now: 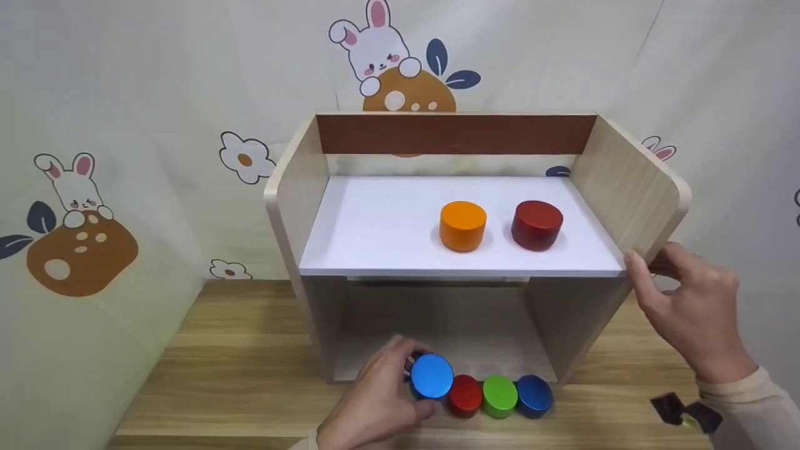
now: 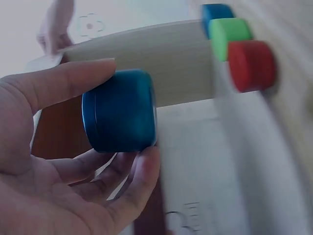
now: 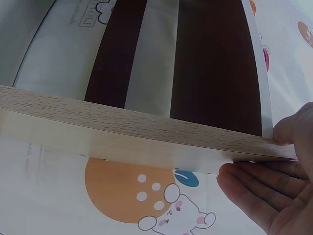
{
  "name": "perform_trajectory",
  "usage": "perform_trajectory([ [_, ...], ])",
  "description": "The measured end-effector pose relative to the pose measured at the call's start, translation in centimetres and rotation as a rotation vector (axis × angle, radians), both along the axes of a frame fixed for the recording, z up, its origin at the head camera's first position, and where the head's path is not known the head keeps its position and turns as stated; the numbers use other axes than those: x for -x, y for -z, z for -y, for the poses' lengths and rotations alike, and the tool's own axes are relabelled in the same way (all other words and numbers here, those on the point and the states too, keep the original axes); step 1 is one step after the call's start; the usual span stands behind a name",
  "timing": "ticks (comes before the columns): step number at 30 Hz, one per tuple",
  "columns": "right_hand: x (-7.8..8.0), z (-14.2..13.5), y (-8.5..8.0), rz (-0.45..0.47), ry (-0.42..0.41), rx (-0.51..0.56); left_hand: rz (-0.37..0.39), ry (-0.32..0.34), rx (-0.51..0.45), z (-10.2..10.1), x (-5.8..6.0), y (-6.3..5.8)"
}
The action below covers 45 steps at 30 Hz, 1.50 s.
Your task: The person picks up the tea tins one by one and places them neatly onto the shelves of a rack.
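My left hand holds a small light blue canister between thumb and fingers, in front of the shelf's lower opening. In the left wrist view a thin seam runs round the blue canister near one end. Beside it on the table stand a red canister, a green one and a dark blue one in a row. My right hand grips the front edge of the wooden shelf's right side panel, thumb on the near side. The right wrist view shows fingers along the panel's outer face.
On the white upper board sit an orange canister and a dark red canister. The two-level shelf stands on a wood-grain table. Behind it hangs a pale cloth printed with rabbits and flowers.
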State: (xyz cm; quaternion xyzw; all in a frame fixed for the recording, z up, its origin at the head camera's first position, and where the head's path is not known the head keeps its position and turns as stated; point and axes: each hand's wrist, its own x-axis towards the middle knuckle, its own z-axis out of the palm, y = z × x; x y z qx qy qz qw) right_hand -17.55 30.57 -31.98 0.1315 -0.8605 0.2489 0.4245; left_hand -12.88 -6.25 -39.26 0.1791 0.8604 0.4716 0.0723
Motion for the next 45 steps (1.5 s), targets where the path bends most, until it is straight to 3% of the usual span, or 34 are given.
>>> perform_trajectory([
  [8, 0.0, 0.1, -0.1, 0.023, 0.004, 0.012, -0.084, 0.028, -0.005, 0.5, 0.1, -4.1],
  [15, 0.1, 0.1, 0.0, -0.004, 0.000, 0.000, -0.253, 0.010, -0.013, 1.1, -0.2, -7.2],
  [21, 0.2, 0.0, 0.0, -0.016, -0.006, -0.007, -0.269, -0.006, -0.002, 1.6, -0.3, -9.7],
  [27, 0.2, 0.1, 0.0, 0.004, 0.000, -0.002, -0.344, -0.058, -0.024, 2.4, 0.7, -11.9],
  [35, 0.1, 0.1, 0.2, 0.019, 0.003, 0.014, -0.281, -0.162, -0.066, 2.8, 2.9, -14.1],
  [45, 0.0, 0.0, 0.1, -0.014, -0.005, -0.003, -0.206, -0.237, -0.008, 2.9, 5.8, -14.7],
])
